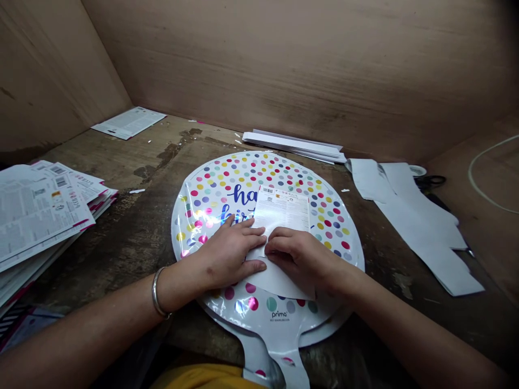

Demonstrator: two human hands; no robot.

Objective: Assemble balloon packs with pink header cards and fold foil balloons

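A round foil balloon (198, 202), flat and white with coloured dots and blue lettering, lies in front of me, its tail toward me. Another flat balloon shows beneath its lower edge. On top rests a printed white card (290, 212), with a blank white part (279, 281) extending below it. My left hand (231, 251), a bangle at its wrist, lies flat across the card's left side with fingers stretched out. The fingers of my right hand (304, 254) are bent and pinched together at the middle of the white sheet; what lies between the fingertips is hidden.
A stack of printed cards (40, 210) stands at the left. Another card (130, 122) lies at the back left. White paper strips (294, 146) lie along the back wall. Larger cut white sheets (417, 221) and dark-handled scissors (432, 181) are at the right. Box-like walls surround the worktable (150, 216).
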